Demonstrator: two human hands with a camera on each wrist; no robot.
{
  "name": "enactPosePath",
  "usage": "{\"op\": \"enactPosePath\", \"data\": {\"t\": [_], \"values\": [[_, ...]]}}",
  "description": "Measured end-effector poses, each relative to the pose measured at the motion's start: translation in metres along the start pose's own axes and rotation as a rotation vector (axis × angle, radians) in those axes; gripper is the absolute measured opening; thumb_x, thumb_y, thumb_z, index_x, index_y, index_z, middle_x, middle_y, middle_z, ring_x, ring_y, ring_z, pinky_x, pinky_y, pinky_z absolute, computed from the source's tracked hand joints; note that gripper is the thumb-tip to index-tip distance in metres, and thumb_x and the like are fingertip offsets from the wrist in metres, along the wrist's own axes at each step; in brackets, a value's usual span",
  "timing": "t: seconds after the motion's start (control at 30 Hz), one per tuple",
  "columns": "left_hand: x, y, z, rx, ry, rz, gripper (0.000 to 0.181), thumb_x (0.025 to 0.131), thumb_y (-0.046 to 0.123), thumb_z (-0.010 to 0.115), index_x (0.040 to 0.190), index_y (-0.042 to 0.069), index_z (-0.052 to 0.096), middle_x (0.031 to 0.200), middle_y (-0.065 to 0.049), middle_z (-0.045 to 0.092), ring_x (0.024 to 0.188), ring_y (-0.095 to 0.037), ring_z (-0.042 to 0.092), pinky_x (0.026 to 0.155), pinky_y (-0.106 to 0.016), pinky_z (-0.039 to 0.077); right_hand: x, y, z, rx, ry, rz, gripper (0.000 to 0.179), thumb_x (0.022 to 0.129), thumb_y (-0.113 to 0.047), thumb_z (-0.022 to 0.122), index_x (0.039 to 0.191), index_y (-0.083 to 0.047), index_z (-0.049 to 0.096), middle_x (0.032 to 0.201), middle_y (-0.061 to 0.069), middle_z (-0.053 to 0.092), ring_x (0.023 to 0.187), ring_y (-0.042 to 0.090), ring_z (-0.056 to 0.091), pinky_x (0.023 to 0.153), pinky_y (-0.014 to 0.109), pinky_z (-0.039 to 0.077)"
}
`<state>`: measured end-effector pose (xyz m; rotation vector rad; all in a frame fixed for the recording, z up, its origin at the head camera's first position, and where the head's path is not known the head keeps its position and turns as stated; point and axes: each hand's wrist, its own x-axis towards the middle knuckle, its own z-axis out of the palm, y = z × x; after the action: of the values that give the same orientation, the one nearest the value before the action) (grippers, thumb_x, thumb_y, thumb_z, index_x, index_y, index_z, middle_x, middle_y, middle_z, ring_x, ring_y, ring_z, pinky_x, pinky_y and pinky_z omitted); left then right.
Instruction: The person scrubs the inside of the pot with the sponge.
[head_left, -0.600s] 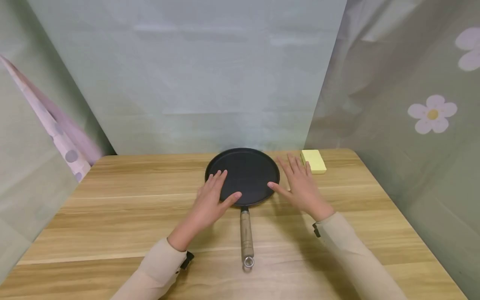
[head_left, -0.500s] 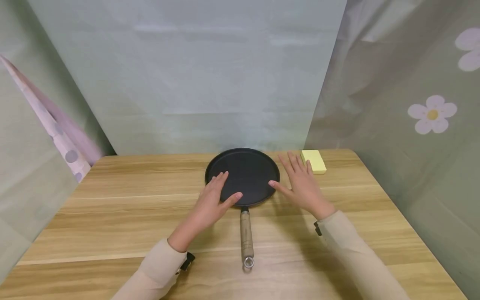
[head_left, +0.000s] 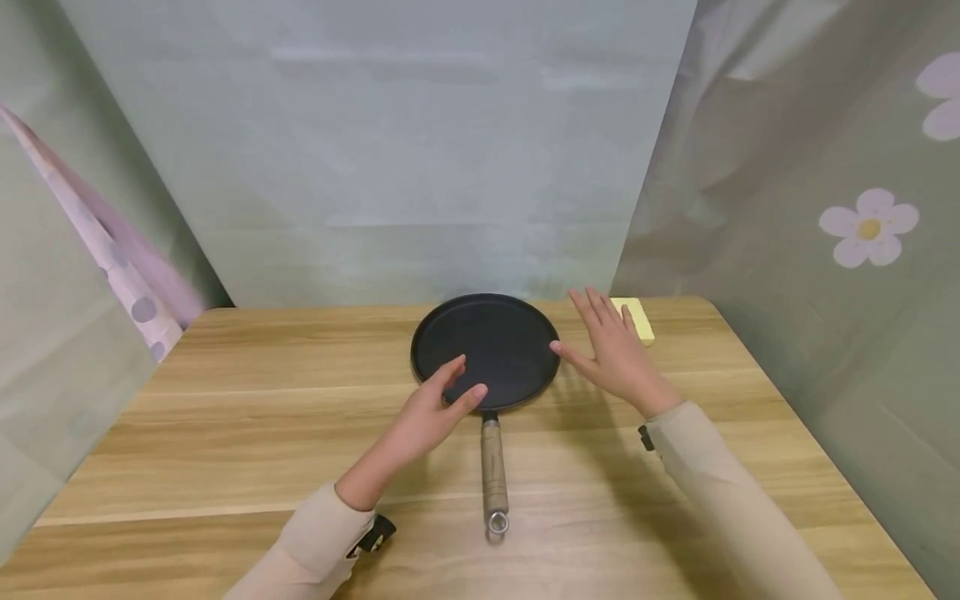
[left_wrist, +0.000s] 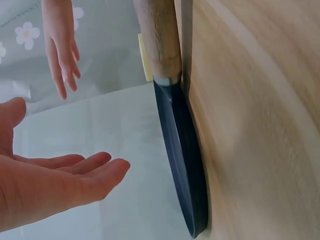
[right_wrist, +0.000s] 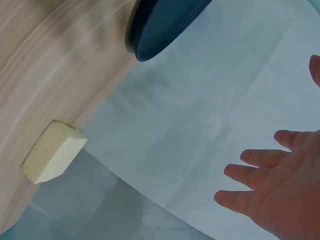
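A flat black pan (head_left: 495, 342) lies on the table, its wooden handle (head_left: 493, 467) toward me and ending in a metal ring. My left hand (head_left: 420, 421) is raised above the table by the pan's near left edge, fingers slightly bent and holding nothing. In the left wrist view, a gap separates that hand from the pan (left_wrist: 182, 155). My right hand (head_left: 618, 358) hovers at the pan's right, fingers spread. Behind it, partly covered in the head view, lies a yellow sponge (head_left: 639, 321). The right wrist view has the sponge (right_wrist: 52, 152) apart from the right hand (right_wrist: 285, 180).
The wooden table (head_left: 225, 433) has its far edge against a pale hanging sheet (head_left: 450, 150). On the right hangs a sheet with flower prints (head_left: 868, 228), and a pinkish fold of cloth (head_left: 142, 275) hangs at the left.
My right hand has moved up and to the right, covering more of the sponge. The left hand's fingers have bent a little more. The pan stays where it was.
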<state>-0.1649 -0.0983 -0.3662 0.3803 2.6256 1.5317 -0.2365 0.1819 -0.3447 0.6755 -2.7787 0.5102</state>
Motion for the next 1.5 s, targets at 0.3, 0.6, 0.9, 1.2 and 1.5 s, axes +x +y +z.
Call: {"op": "enactPosePath", "data": {"t": [0.3,0.6,0.9,1.2,1.5], "values": [[-0.001,-0.003,0.004,-0.162,-0.02,-0.085,0.066,0.095,0.03,0.061,0.146,-0.001,0.033,0.141,-0.025,0.044,0.126,-0.037,0.048,0.102,-0.048,0.044,0.009,0.016,-0.002,-0.007,0.025,0.007,0.081,0.094,-0.047,0.055,0.154,-0.008,0.016,0.155,0.024,0.017,0.142,0.043,0.016,0.113,0.063,0.007],[-0.005,-0.01,0.01,-0.417,-0.068,-0.242,0.066,0.096,0.029,0.059,0.146,-0.004,0.03,0.139,-0.025,0.045,0.126,-0.039,0.046,0.1,-0.048,0.045,0.015,0.027,-0.006,0.008,0.028,0.014,0.078,0.097,-0.046,0.052,0.153,-0.005,0.016,0.154,0.026,0.019,0.141,0.042,0.018,0.114,0.062,0.008],[-0.009,-0.018,0.017,-0.545,-0.142,-0.32,0.064,0.097,0.023,0.056,0.145,-0.008,0.027,0.137,-0.032,0.044,0.121,-0.046,0.049,0.098,-0.05,0.046,0.022,0.047,-0.006,0.062,0.053,0.021,0.073,0.098,-0.039,0.053,0.152,-0.004,0.019,0.155,0.023,0.02,0.141,0.04,0.019,0.113,0.062,0.012],[-0.014,-0.019,0.026,-0.644,-0.138,-0.356,0.064,0.096,0.013,0.055,0.145,-0.012,0.021,0.138,-0.035,0.039,0.124,-0.048,0.043,0.095,-0.05,0.049,0.029,0.067,-0.005,0.116,0.061,0.043,0.071,0.099,-0.038,0.052,0.153,-0.006,0.02,0.155,0.023,0.019,0.141,0.042,0.019,0.113,0.063,0.01],[-0.02,-0.021,0.035,-0.651,-0.107,-0.359,0.066,0.089,0.001,0.055,0.144,-0.014,0.022,0.134,-0.036,0.043,0.113,-0.041,0.054,0.088,-0.047,0.054,0.04,0.094,-0.001,0.239,0.106,0.081,0.065,0.1,-0.032,0.05,0.152,-0.003,0.023,0.155,0.022,0.022,0.141,0.04,0.02,0.115,0.056,0.017]]}}
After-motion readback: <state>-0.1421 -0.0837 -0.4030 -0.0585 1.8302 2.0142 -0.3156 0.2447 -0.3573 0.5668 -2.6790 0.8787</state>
